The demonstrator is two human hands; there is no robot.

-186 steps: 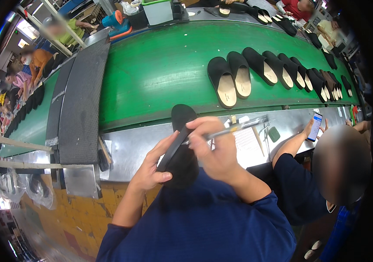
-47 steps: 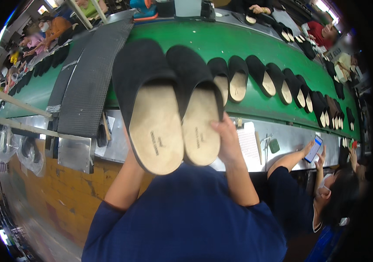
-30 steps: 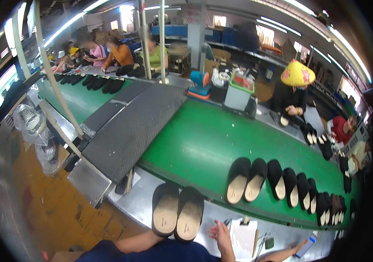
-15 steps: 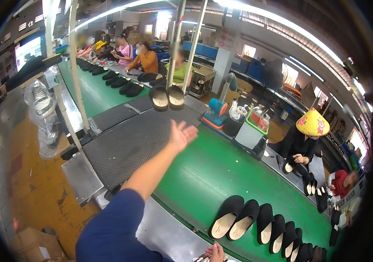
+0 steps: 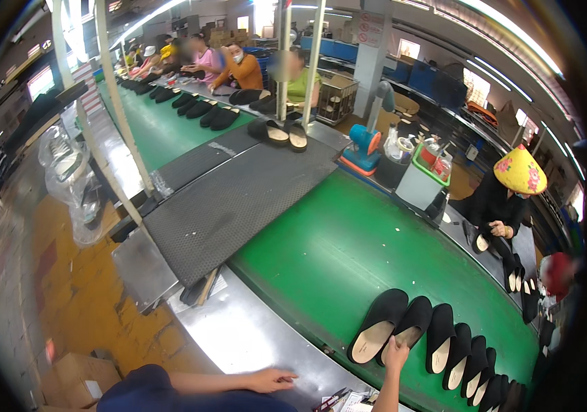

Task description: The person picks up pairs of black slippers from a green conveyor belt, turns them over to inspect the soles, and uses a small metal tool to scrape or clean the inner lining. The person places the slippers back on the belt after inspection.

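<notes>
Right hand (image 5: 396,351) pinches the heel of a black clog (image 5: 416,316) on the green belt (image 5: 307,240); clog lies ahead of it, long axis pointing toe-away, slightly right. Its mate (image 5: 381,321) sits just left. Left hand (image 5: 274,380) farther off, fingers loosely parted, empty, over the tabletop (image 5: 228,336).

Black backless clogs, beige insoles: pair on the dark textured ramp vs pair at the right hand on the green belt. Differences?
The ramp pair splays, toes apart; the belt pair lies nearly parallel. The right hand touches the belt pair, not the ramp pair. Both share black closed-toe uppers and beige insoles.
</notes>
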